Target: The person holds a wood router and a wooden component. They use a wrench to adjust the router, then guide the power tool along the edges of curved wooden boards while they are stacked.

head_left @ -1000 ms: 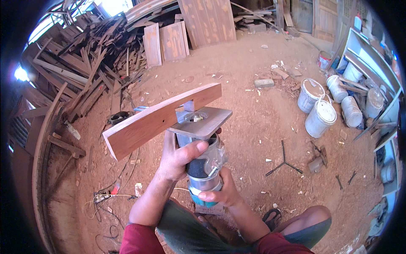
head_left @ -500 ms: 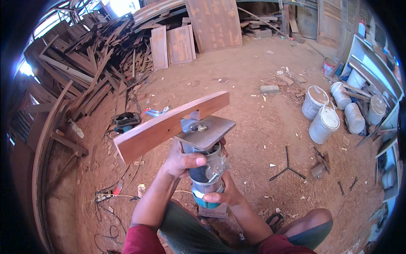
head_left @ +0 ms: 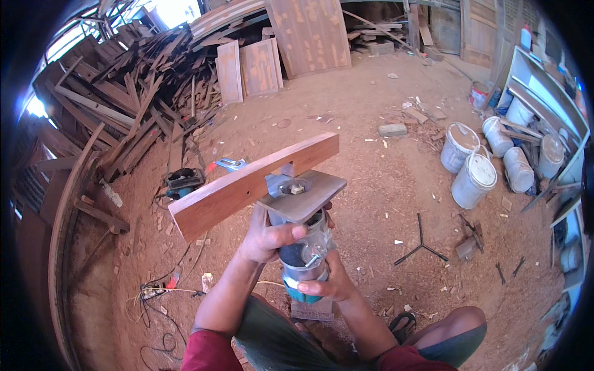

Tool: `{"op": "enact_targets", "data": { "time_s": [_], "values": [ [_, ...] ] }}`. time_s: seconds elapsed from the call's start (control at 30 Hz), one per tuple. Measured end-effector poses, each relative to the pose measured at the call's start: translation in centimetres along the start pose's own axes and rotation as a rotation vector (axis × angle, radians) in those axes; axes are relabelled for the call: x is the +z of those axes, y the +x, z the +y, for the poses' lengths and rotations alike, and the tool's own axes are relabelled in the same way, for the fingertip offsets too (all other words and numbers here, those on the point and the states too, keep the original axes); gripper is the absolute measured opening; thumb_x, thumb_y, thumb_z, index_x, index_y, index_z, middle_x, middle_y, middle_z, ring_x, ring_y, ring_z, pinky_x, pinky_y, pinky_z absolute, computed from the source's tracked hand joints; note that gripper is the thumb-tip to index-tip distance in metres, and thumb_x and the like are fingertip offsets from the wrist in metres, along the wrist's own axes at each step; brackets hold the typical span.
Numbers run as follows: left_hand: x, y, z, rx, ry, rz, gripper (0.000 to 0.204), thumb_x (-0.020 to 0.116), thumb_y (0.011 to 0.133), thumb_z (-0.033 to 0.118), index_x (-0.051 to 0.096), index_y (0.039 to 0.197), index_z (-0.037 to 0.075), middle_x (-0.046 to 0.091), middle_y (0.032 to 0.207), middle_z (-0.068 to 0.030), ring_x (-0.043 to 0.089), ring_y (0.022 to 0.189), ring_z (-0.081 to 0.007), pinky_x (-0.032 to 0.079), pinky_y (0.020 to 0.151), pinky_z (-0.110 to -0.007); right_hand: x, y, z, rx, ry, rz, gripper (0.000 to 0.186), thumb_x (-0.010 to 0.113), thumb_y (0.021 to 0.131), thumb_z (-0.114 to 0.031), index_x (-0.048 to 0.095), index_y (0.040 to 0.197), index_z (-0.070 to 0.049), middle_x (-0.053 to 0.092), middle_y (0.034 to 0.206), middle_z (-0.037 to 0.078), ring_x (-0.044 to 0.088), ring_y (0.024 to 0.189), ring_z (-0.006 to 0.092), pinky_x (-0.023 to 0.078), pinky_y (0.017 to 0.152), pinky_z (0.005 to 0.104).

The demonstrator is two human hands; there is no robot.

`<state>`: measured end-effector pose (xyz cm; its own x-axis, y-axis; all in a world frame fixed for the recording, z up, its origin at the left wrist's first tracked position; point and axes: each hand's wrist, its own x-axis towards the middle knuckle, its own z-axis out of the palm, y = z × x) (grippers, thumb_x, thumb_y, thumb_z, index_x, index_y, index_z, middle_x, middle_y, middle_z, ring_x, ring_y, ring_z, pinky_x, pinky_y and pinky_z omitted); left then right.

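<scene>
The left hand (head_left: 263,238) is wrapped around a trim router (head_left: 293,255) just under its base plate (head_left: 322,191), while the right hand (head_left: 333,284) grips the lower housing near the teal end. The router is held up off the dirt floor (head_left: 371,222), plate uppermost, above a wooden block (head_left: 312,310). A wooden fence board (head_left: 226,204) runs along the plate's far-left edge, projecting well beyond its left corner. A three-armed wrench (head_left: 421,246) lies to the right.

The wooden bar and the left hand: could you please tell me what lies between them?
In the head view, a flat metal plate lies between the left hand and the wooden bar.
</scene>
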<state>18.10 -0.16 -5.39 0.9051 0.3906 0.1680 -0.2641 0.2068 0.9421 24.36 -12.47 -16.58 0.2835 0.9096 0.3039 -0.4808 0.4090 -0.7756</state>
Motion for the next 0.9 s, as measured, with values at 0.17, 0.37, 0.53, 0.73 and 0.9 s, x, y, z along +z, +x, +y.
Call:
{"op": "enact_targets", "data": {
  "time_s": [0.17,0.37,0.53,0.73,0.9],
  "values": [
    [0.5,0.0,0.3,-0.006,0.004,0.059,0.081,0.082,0.066,0.034,0.051,0.129,-0.005,0.063,0.111,-0.0185,0.069,0.094,-0.0321,0.059,0.079,-0.043,-0.3,-0.3,0.2,0.040,-0.032,-0.003,0.067,0.082,0.070,-0.033,0.055,0.120,0.003,0.064,0.107,0.009,0.062,0.098,0.0168,0.050,0.086,0.0327],
    [0.9,-0.1,0.6,0.011,0.016,0.054,0.079,0.080,0.068,0.034,0.050,0.129,-0.005,0.063,0.111,-0.0190,0.069,0.092,-0.0324,0.060,0.077,-0.042,0.3,-0.4,-0.8,0.039,-0.057,0.013,0.069,0.081,0.070,-0.036,0.054,0.121,0.003,0.063,0.108,0.010,0.062,0.098,0.0174,0.050,0.086,0.0332],
    [1.1,-0.2,0.9,0.026,0.011,0.060,0.078,0.081,0.068,0.031,0.050,0.127,-0.008,0.065,0.111,-0.0183,0.069,0.093,-0.0265,0.058,0.080,-0.038,0.8,-0.5,-1.5,0.020,-0.101,0.041,0.072,0.081,0.070,-0.038,0.054,0.122,0.003,0.063,0.108,0.009,0.062,0.099,0.0178,0.049,0.087,0.0331],
    [0.6,-0.1,0.8,0.006,0.039,0.050,0.078,0.082,0.068,0.034,0.051,0.127,-0.007,0.065,0.112,-0.0180,0.069,0.095,-0.0268,0.057,0.081,-0.039,0.9,-0.1,-1.3,-0.038,-0.134,0.078,0.064,0.081,0.067,-0.034,0.058,0.115,0.002,0.065,0.105,0.008,0.064,0.095,0.0174,0.051,0.083,0.0322],
    [0.8,-0.1,-0.4,0.089,0.144,0.154,0.083,0.076,0.074,0.049,0.048,0.130,-0.005,0.063,0.112,-0.0194,0.069,0.093,-0.0311,0.060,0.077,-0.042,0.7,0.0,-1.6,-0.117,-0.254,0.147,0.064,0.083,0.070,-0.032,0.057,0.118,0.002,0.065,0.105,0.010,0.064,0.096,0.0172,0.051,0.085,0.0339]
  ]
}}
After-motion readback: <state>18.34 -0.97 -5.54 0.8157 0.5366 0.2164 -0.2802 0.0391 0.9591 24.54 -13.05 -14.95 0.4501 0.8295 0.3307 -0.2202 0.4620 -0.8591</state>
